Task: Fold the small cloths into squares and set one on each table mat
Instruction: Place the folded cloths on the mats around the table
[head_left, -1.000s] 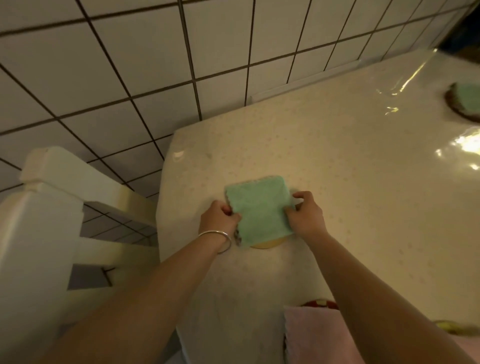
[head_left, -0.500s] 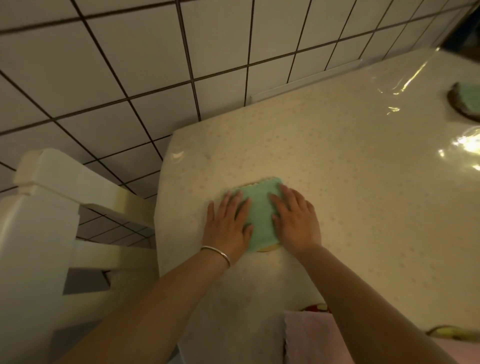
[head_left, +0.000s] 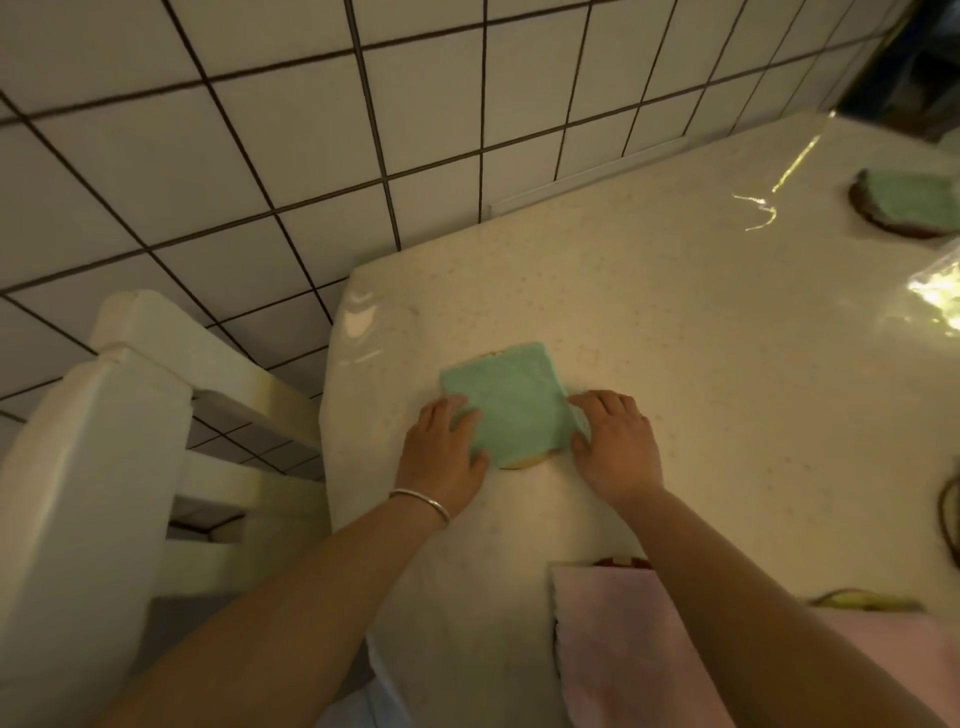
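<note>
A green cloth (head_left: 511, 405), folded into a square, lies on a yellow round mat (head_left: 524, 462) near the table's left end; only slivers of the mat show. My left hand (head_left: 441, 452) rests against the cloth's left edge with its fingers on the fabric. Touching the right edge is my right hand (head_left: 615, 441). A second green cloth (head_left: 914, 200) sits on a dark mat (head_left: 883, 226) at the far right. A pink cloth (head_left: 623, 649) lies at the near edge, over a red mat (head_left: 621, 561).
The cream table (head_left: 675, 322) stands against a white tiled wall (head_left: 311, 130). A white wooden chair (head_left: 104, 467) is at the left, close to the table's end. Another mat's rim (head_left: 862, 600) shows near my right forearm, and a dark ring (head_left: 948, 519) sits at the right edge.
Both hands first pinched the cloth's sides, then pressed flat on top of it. They have now slid outward to its left and right edges.
</note>
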